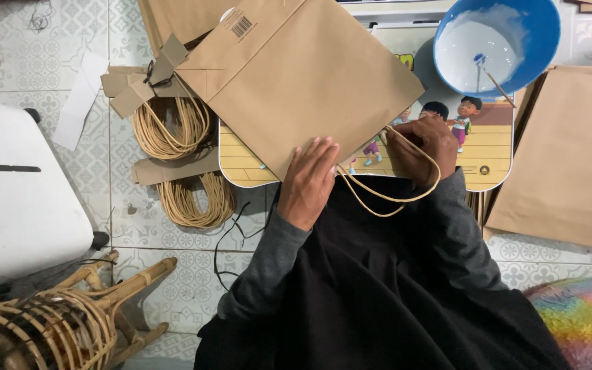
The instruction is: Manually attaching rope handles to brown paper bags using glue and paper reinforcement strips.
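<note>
Paper bag (310, 75) lies flat, mouth toward the person.

My left hand (310, 179) lies flat, palm down, fingers straight, together and pointing far, thumb tucked along its right side. Its wrist is straight, and the grey-sleeved forearm runs back near and left to a bent elbow. My right hand (427, 145) sits just right of it and a little farther out, curled into a loose fist, knuckles up, fingers pinched under. Its sleeved forearm slants near and right. Both arms are bent.
</note>
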